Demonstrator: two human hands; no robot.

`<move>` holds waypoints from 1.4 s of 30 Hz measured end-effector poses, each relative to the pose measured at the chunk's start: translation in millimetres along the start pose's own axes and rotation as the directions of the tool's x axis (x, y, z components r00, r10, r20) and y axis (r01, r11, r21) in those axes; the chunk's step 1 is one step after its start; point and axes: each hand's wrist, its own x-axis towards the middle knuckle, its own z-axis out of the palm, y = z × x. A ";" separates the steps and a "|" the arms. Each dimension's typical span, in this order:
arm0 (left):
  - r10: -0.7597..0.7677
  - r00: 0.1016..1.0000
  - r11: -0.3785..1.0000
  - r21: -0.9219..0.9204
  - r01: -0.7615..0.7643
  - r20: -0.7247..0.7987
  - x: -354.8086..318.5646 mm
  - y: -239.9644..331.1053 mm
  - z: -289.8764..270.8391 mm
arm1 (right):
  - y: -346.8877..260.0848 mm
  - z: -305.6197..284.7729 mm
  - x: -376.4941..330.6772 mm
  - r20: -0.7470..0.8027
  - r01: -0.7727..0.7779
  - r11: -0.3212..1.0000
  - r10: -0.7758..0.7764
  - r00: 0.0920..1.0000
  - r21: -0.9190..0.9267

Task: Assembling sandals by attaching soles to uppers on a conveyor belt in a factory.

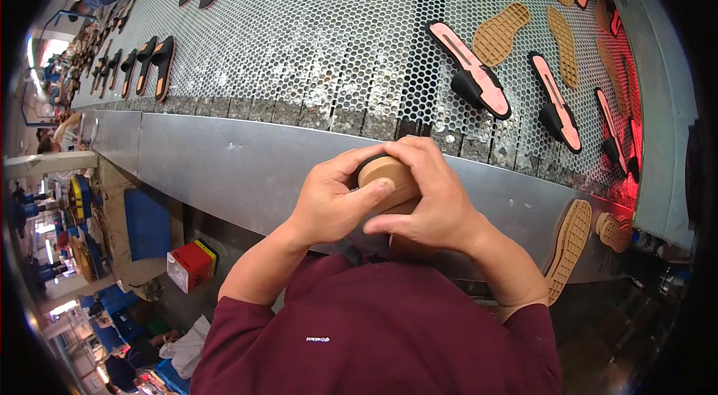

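The left hand (333,197) is closed around a tan shoe sole (389,180), thumb pressed across its face and fingers curled over the top where a dark edge of the piece shows. The right hand (426,197) wraps the same sole from the other side, fingers bent over the top and the thumb tucked below, so both hands grip it together and their fingertips touch above it. The sole is held up in front of the person's chest, just this side of the grey metal rim (247,163) of the long conveyor, not resting on anything I can see.

Past that rim runs the perforated mesh belt (321,44). On it, to the right, lie black sandals with pink footbeds: one (471,73) nearest the hands, another (555,102) just beyond, more trailing toward the red-lit edge. Between them sit loose tan outsoles, tread up, such as one (499,35) beside the first sandal. Far left on the belt stand pairs of black sandals with orange trim (153,66).

Leaning against the rim on the right is another tan outsole (567,249), with a smaller piece (613,230) near it. Down on the floor to the left sits a red box (192,264), near a blue crate (147,223).
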 end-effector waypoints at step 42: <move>0.004 1.000 0.623 0.782 0.015 -0.022 132.7 10.9 17.9 | 190.0 -164.4 89.7 -0.232 -0.277 0.559 0.151 0.961 -0.781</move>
